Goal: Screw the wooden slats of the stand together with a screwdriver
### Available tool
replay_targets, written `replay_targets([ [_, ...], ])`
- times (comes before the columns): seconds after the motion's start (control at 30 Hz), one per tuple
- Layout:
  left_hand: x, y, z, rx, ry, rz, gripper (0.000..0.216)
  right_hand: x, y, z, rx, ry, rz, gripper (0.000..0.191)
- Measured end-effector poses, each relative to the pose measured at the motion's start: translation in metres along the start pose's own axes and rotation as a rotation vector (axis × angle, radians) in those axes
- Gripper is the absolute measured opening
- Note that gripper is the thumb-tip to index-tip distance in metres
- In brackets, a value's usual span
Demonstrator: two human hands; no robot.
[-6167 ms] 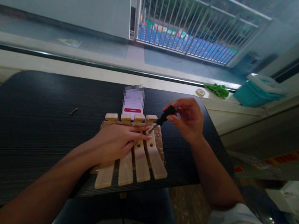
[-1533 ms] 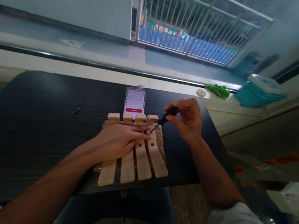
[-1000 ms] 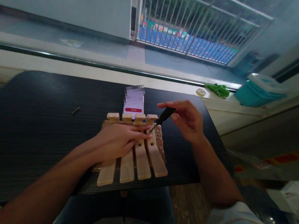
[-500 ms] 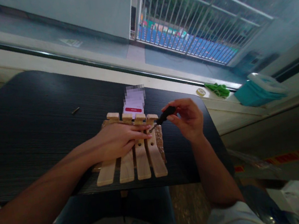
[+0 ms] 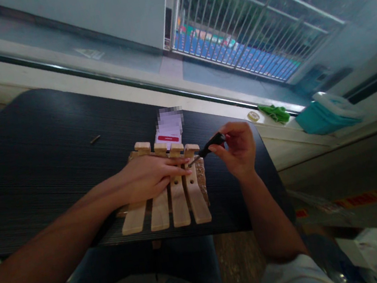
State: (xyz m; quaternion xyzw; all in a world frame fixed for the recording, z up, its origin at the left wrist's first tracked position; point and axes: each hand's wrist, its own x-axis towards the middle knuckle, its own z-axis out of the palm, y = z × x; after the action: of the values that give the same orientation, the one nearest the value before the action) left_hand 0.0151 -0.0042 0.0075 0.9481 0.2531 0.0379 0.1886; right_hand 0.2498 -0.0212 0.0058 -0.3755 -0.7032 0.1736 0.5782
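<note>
Several pale wooden slats with hooked far ends lie side by side over a brown board; the rightmost slat (image 5: 198, 201) has holes in it. My left hand (image 5: 149, 175) lies flat across the slats, fingers stretched out and two fingertips resting on the rightmost one. With my right hand (image 5: 241, 150) I grip the black handle of a screwdriver (image 5: 212, 144). Its thin shaft slants down to the left, and the tip is at the upper hole of the rightmost slat. Whether a screw sits in that hole is too small to tell.
A phone (image 5: 168, 132) with a lit screen lies just behind the slats on the dark table (image 5: 37, 173). A small thin metal piece (image 5: 95, 139) is at the left. On the sill are a tape roll (image 5: 253, 116), a green cloth (image 5: 275, 113) and a teal container (image 5: 324, 114).
The fingers of my right hand have shifted slightly on the screwdriver handle, and the handle has tilted a little. My left hand and the slats stay where they were.
</note>
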Motion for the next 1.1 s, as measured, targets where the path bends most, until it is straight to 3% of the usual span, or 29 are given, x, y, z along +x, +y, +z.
replay_targets([
  [0.2, 0.0001, -0.0008, 0.0008, 0.0, 0.003, 0.0, 0.048, 0.0007, -0.0006, -0.001, 0.037, -0.031, -0.06, 0.026],
  [0.53, 0.0007, -0.0017, 0.0015, 0.014, 0.034, 0.027, 0.048, -0.0019, -0.0069, -0.0047, 0.064, -0.214, -0.036, 0.031],
  [0.73, -0.0004, -0.0018, 0.0021, 0.001, 0.034, 0.013, 0.048, -0.0044, -0.0059, -0.0032, 0.127, -0.2, 0.048, 0.032],
  [1.1, 0.0, -0.0018, 0.0023, -0.009, 0.036, 0.019, 0.049, -0.0037, -0.0019, -0.0026, 0.009, -0.107, 0.082, 0.029],
])
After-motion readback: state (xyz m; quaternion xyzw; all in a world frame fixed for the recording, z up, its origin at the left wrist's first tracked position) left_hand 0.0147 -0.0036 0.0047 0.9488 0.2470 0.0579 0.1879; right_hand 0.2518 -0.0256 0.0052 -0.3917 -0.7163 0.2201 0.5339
